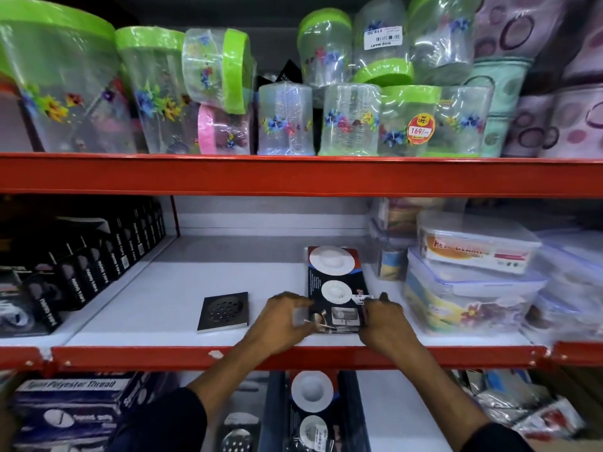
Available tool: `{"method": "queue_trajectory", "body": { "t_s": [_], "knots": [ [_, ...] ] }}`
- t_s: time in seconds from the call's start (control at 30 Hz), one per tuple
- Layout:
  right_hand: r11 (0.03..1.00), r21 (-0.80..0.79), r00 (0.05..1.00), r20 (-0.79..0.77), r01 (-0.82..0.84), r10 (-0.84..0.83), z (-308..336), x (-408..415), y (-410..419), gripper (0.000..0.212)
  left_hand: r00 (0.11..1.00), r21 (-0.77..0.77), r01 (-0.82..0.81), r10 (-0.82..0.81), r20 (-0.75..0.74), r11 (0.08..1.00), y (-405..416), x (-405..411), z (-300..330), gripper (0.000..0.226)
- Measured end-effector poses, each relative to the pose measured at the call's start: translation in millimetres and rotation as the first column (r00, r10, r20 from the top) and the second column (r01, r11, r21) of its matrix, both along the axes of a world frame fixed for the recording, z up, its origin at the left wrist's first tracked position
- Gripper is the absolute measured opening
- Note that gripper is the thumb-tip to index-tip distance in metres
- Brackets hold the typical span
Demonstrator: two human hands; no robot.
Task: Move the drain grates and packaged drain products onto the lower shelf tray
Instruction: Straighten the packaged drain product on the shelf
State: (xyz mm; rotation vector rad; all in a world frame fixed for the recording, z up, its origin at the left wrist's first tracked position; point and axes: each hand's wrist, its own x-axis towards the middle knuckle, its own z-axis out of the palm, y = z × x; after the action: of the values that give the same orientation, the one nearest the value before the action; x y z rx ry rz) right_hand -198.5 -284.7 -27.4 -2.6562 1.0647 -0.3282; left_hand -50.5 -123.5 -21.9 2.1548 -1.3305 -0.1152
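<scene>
You clamp the near end of the packaged drain product (pixel 336 288) at centre frame between left hand (pixel 284 316) and right hand (pixel 383 318), fingers closed on both edges, ready to lift it level toward the lower shelf tray (pixel 391 406), while the drain grate (pixel 223 311) waits just left.

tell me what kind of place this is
Most likely a household goods shop. Red shelves hold wrapped plastic jars, one with a price sticker, plus boxed stock. Both hands grip a packaged drain product.
</scene>
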Motion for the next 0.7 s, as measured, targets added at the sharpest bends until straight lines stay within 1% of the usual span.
{"method": "queue_trajectory", "body": {
  "t_s": [0.07,0.1,0.17,0.23,0.3,0.33,0.4,0.5,0.53,0.57,0.63,0.7],
  "knots": [
    [0.992,-0.103,0.995,0.064,-0.069,0.076,3,5,9,0.064,0.982,-0.033,-0.047,0.052,0.181,0.998,19,12,1,0.057],
    [0.982,-0.145,0.982,0.123,-0.122,0.140,6,10,16,0.068,0.961,-0.067,-0.073,0.088,0.264,0.995,30,21,1,0.058],
    [0.950,-0.200,0.934,0.219,-0.241,0.283,12,23,32,0.068,0.906,-0.172,-0.112,0.172,0.386,0.979,56,45,2,0.055],
    [0.899,-0.179,0.875,0.219,-0.399,0.432,13,43,48,0.066,0.857,-0.264,-0.149,0.257,0.446,0.953,83,70,2,0.053],
    [0.824,-0.119,0.813,0.139,-0.553,0.566,12,71,61,0.067,0.842,-0.262,-0.233,0.329,0.428,0.936,105,96,-2,0.053],
    [0.784,-0.078,0.779,0.092,-0.615,0.620,12,87,68,0.070,0.843,-0.231,-0.281,0.354,0.404,0.932,115,107,-6,0.055],
    [0.729,-0.004,0.729,-0.012,-0.685,0.685,14,120,81,0.076,0.847,-0.147,-0.352,0.382,0.370,0.924,128,126,-16,0.062],
    [0.712,0.074,0.693,-0.178,-0.698,0.699,23,155,84,0.087,0.872,-0.024,-0.373,0.359,0.333,0.927,129,139,-33,0.069],
    [0.699,0.113,0.664,-0.235,-0.706,0.710,25,180,95,0.091,0.879,-0.011,-0.395,0.382,0.287,0.919,141,153,-38,0.068],
    [0.704,0.145,0.655,-0.276,-0.695,0.703,27,188,94,0.094,0.892,-0.017,-0.393,0.385,0.238,0.920,139,153,-38,0.065],
    [0.712,0.192,0.649,-0.303,-0.676,0.698,29,200,90,0.096,0.910,-0.042,-0.372,0.373,0.181,0.927,137,153,-37,0.062],
    [0.723,0.193,0.660,-0.306,-0.663,0.686,28,211,86,0.097,0.918,-0.057,-0.347,0.352,0.182,0.936,137,152,-36,0.061]
  ]
}}
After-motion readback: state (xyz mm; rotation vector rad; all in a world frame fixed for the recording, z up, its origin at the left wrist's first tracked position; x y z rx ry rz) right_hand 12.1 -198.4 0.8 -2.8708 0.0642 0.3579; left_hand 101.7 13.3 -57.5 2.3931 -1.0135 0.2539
